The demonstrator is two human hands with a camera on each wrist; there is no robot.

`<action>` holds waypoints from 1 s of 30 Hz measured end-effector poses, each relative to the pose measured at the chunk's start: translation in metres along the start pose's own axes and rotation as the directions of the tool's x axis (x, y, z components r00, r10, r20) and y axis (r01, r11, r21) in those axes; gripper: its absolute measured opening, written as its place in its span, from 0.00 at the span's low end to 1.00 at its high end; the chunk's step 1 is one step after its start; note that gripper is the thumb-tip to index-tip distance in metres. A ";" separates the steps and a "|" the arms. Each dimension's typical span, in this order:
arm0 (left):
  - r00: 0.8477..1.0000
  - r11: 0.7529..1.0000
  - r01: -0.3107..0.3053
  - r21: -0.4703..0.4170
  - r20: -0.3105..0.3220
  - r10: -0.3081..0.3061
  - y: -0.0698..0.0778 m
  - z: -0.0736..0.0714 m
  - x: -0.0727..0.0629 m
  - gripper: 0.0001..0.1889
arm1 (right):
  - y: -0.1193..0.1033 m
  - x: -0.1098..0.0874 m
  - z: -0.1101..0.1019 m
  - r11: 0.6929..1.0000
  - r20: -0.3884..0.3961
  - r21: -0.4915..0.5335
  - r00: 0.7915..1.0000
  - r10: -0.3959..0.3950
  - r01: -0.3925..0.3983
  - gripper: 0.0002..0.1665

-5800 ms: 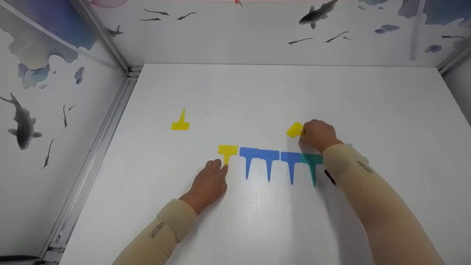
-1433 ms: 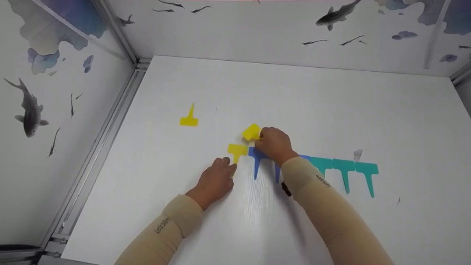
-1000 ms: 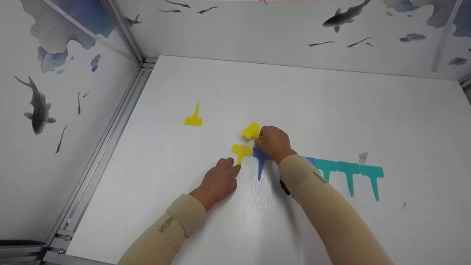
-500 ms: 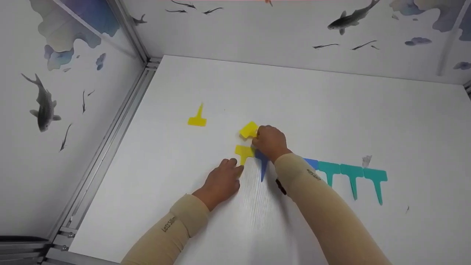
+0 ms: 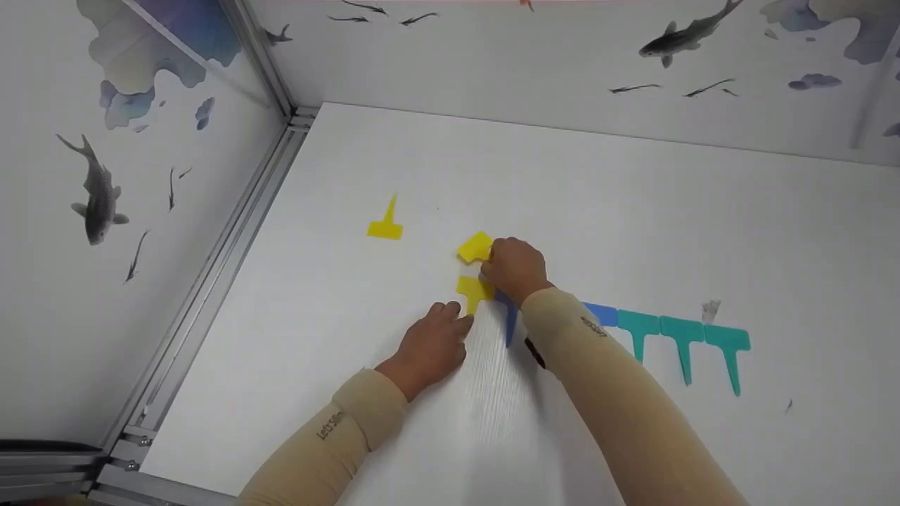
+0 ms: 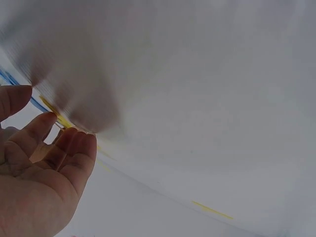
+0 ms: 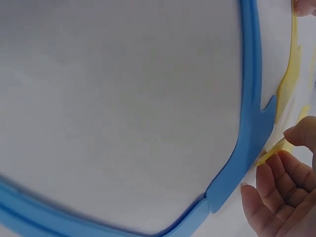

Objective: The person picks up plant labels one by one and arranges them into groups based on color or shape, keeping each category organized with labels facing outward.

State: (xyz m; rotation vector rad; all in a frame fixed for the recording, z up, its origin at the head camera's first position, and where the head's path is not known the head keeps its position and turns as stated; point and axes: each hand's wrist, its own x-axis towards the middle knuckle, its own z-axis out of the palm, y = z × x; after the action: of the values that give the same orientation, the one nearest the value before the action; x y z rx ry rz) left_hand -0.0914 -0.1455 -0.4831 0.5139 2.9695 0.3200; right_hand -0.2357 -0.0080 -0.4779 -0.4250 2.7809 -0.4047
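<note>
My right hand [image 5: 517, 266] pinches a yellow T-shaped plant label [image 5: 474, 247] by its stem end, with the label's head pointing left. Just in front lies a second yellow plant label [image 5: 472, 285], head away from me. The fingertips of my left hand [image 5: 430, 344] rest on its stem; in the left wrist view the thumb [image 6: 17, 98] stands apart. A row continues rightward: blue plant labels [image 5: 511, 325], partly hidden by my right hand and sleeve, then teal plant labels [image 5: 682, 330]. In the right wrist view, a blue label [image 7: 251, 133] lies close to the pinching fingers.
Another yellow plant label [image 5: 386, 230] lies at the back left, stem pointing away. The white table [image 5: 598, 190] meets a metal frame [image 5: 211, 274] on the left and a fish-patterned wall [image 5: 492, 63] behind. A small greyish mark [image 5: 711, 309] is behind the teal labels.
My right hand has carried its yellow label from the right to above the row's left end, then nearly stopped there. My left hand stays at the label's stem. The head view has shifted.
</note>
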 end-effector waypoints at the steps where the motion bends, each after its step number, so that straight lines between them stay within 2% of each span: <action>1: 1.000 1.000 0.002 0.003 0.007 -0.002 0.000 0.000 0.000 0.19 | -0.001 0.000 0.000 1.000 -0.002 -0.001 1.000 -0.005 0.005 0.15; 6: 1.000 1.000 0.007 0.000 0.020 -0.007 -0.001 0.000 0.001 0.19 | -0.004 0.001 0.001 1.000 -0.012 -0.002 1.000 -0.024 0.024 0.15; 11: 1.000 1.000 0.016 -0.008 0.018 -0.015 -0.001 0.001 0.001 0.20 | -0.006 0.002 0.001 1.000 -0.008 0.009 1.000 -0.009 0.009 0.16; 19: 0.999 1.000 0.000 0.025 -0.037 0.001 -0.001 0.003 -0.001 0.18 | -0.011 0.002 0.002 1.000 -0.001 -0.004 1.000 -0.013 0.013 0.15; 30: 0.998 0.999 -0.024 0.035 -0.062 0.026 -0.001 0.004 -0.001 0.17 | -0.006 0.005 0.006 0.998 -0.001 -0.044 0.999 -0.050 0.050 0.15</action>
State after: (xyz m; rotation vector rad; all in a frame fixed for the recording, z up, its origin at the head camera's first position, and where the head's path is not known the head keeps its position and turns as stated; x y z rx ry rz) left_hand -0.0899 -0.1457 -0.4875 0.5554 3.0364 0.2935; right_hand -0.2366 -0.0166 -0.4822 -0.5061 2.7899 -0.3561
